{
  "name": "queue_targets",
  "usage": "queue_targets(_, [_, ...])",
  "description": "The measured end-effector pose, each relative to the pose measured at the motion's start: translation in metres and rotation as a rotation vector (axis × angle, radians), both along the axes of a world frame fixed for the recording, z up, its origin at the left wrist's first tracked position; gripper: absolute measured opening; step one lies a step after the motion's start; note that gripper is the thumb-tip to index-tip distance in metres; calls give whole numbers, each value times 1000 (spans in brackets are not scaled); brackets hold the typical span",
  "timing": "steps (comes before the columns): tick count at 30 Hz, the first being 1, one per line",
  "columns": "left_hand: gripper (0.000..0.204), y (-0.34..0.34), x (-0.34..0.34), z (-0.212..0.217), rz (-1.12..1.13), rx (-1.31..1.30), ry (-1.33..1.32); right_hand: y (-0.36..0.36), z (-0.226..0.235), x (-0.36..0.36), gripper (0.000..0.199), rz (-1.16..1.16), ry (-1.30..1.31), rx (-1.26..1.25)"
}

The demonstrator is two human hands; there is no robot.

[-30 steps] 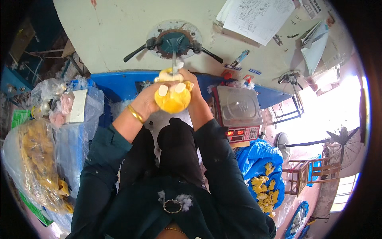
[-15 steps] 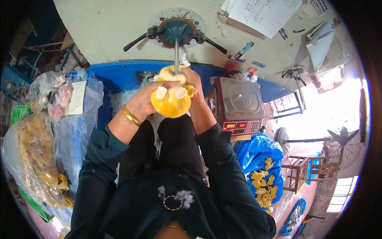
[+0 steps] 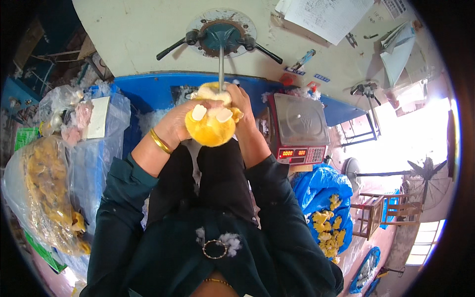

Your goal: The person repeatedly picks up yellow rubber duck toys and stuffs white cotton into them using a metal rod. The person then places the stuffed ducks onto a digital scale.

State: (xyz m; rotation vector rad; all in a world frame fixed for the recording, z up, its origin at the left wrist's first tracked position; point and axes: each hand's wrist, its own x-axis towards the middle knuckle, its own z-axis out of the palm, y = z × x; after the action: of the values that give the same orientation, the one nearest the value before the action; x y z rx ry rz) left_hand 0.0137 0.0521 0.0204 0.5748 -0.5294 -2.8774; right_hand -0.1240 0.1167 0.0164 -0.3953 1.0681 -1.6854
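A yellow plush toy [image 3: 212, 131] with two small cream patches is between my hands, rounded at its near end. My left hand [image 3: 181, 119] grips its left side, and my right hand [image 3: 241, 103] is closed round its far right part. A thin metal tube [image 3: 221, 67] runs from a dark green machine nozzle [image 3: 221, 38] with two black handles, and its near end meets the toy's pale, fluffy far part. How deep the tube reaches inside is hidden. Some of my fingertips are covered by the plush.
A red digital scale [image 3: 301, 129] stands right of my hands. Farther right, a blue bag [image 3: 309, 190] holds several yellow plush pieces. At left are a clear bag of yellow pieces [image 3: 49, 183] and a plastic-covered blue bin [image 3: 89, 163]. Papers [image 3: 324, 17] lie on the machine's pale panel.
The toy and my hands have shifted very slightly to the left. My hold on it looks the same, and the tube still meets its far part.
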Motion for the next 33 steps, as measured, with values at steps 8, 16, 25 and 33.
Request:
queue_targets(8, [41, 34, 39, -19, -163, -285, -79, 73, -77, -69, 19, -171, 566, 209])
queue_targets(16, [38, 36, 49, -51, -229, -364, -162, 196, -145, -272, 62, -680, 561, 925])
queue_targets(25, [31, 53, 67, -76, -170, -304, -242, 272, -149, -188, 38, -872, 1146, 874])
queue_targets(33, [30, 63, 98, -86, -53, -298, -289, 234, -82, -215, 68, -642, 1731, 704])
